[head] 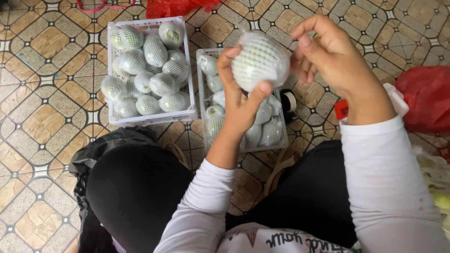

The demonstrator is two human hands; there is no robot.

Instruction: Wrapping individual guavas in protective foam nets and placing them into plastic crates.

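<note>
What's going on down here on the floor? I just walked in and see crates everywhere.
A person sitting on the tiled floor holds one green fruit wrapped in white foam netting and clear plastic in the left hand, while the right hand pinches the wrap at its side. Two white crates hold fruit wrapped the same way: the far crate is heaped, the nearer crate partly hidden behind the hands. A tape roll lies beside it.

Fruit-packing spot: tiled floor [42,117], crates [150,117]

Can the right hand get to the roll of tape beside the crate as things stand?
Probably yes: the roll of tape lies uncovered on the floor right below the right hand, though that hand is busy on the wrapped fruit.
</note>
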